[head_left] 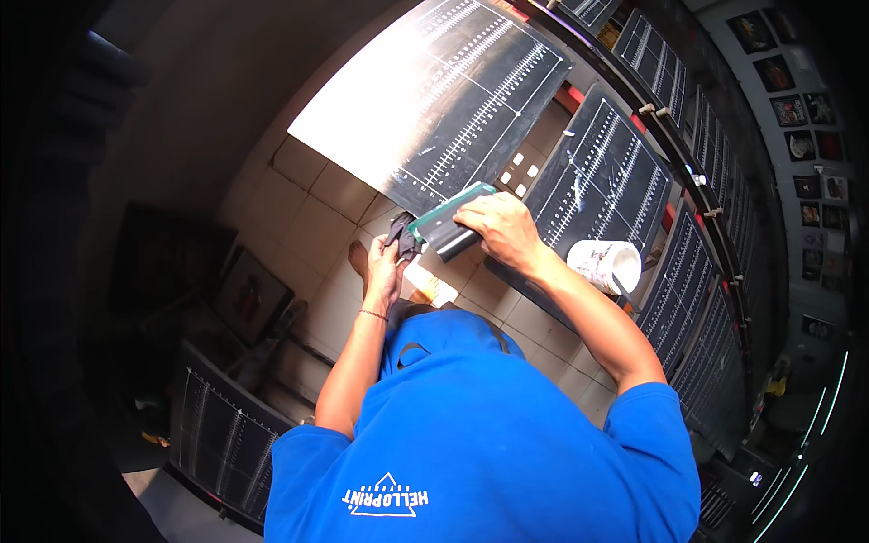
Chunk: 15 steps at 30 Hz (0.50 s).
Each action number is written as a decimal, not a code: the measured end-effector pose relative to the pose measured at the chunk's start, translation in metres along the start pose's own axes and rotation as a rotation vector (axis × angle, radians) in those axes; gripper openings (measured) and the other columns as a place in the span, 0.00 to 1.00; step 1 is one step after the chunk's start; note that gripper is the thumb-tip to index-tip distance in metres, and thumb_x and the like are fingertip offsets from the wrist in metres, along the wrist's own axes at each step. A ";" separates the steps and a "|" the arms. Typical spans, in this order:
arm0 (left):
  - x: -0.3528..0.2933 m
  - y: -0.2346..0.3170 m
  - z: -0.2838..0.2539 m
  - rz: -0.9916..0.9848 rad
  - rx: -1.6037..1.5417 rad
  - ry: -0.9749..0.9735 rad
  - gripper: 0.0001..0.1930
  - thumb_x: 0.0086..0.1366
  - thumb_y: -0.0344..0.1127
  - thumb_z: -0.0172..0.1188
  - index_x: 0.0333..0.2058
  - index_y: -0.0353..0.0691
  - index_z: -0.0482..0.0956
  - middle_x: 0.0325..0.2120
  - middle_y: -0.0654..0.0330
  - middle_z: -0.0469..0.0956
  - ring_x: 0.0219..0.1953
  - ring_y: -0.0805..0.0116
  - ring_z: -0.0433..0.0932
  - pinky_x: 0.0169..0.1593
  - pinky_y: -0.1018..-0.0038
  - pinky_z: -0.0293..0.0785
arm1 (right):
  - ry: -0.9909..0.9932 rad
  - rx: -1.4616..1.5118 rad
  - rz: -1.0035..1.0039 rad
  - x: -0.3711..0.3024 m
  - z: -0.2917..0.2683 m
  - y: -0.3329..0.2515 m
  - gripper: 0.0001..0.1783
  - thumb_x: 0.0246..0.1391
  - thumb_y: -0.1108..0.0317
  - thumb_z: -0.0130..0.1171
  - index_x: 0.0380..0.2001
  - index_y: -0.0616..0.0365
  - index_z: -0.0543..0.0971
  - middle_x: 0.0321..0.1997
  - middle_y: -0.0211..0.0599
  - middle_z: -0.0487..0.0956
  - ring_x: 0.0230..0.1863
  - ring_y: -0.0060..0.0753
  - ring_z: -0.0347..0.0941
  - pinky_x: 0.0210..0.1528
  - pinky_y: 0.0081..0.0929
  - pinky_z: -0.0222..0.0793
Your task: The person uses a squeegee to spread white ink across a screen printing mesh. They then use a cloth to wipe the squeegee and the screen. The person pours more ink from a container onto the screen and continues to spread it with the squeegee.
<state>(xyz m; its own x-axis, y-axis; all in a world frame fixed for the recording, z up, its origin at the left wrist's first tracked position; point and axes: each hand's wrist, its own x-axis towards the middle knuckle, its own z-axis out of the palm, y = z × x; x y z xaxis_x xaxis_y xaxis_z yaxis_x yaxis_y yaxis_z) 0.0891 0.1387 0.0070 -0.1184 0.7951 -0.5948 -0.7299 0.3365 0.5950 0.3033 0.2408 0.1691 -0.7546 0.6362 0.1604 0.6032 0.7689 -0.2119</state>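
Note:
My right hand (503, 226) grips a squeegee (445, 237) by its dark handle, with its green blade edge turned up and away from me. The squeegee is tilted in front of my body, above the floor. In my left hand (384, 270) is a crumpled black cloth (400, 237), bunched at the left end of the squeegee and touching it. A black printing board (507, 100) with white ruler markings lies just beyond both hands, its left part washed out by bright light.
A second marked board (602, 172) is to the right, with a stained white bucket (597, 264) near my right forearm. More boards line a dark curved rail (674, 131). Another board (217, 425) stands at lower left. Below is a tiled floor (312, 231).

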 end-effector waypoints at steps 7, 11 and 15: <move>0.071 0.084 -0.014 0.522 0.078 0.136 0.06 0.72 0.25 0.46 0.46 0.40 0.67 0.40 0.59 0.75 0.40 0.68 0.79 0.46 0.67 0.81 | 0.379 0.406 0.486 -0.022 -0.066 -0.029 0.17 0.42 0.78 0.66 0.39 0.54 0.85 0.42 0.37 0.85 0.44 0.41 0.83 0.49 0.32 0.75; 0.119 0.150 -0.025 0.765 0.372 0.322 0.08 0.70 0.21 0.47 0.45 0.37 0.69 0.39 0.60 0.75 0.40 0.71 0.77 0.46 0.73 0.77 | 0.438 0.640 0.546 -0.036 -0.080 -0.044 0.21 0.42 0.86 0.66 0.43 0.62 0.83 0.42 0.43 0.85 0.46 0.39 0.83 0.50 0.29 0.76; 0.137 0.178 -0.016 0.872 0.404 0.513 0.10 0.68 0.18 0.48 0.44 0.36 0.72 0.40 0.58 0.75 0.41 0.70 0.76 0.48 0.75 0.75 | 0.409 0.690 0.591 -0.059 -0.084 -0.058 0.21 0.42 0.85 0.65 0.43 0.62 0.83 0.44 0.43 0.84 0.48 0.38 0.82 0.53 0.29 0.74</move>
<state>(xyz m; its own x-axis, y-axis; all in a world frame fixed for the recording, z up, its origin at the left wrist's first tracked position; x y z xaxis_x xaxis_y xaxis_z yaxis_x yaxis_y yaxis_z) -0.0676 0.2993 0.0224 -0.8237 0.5668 0.0195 0.0061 -0.0255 0.9997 0.3347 0.1642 0.2529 -0.1561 0.9776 0.1409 0.4732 0.1992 -0.8581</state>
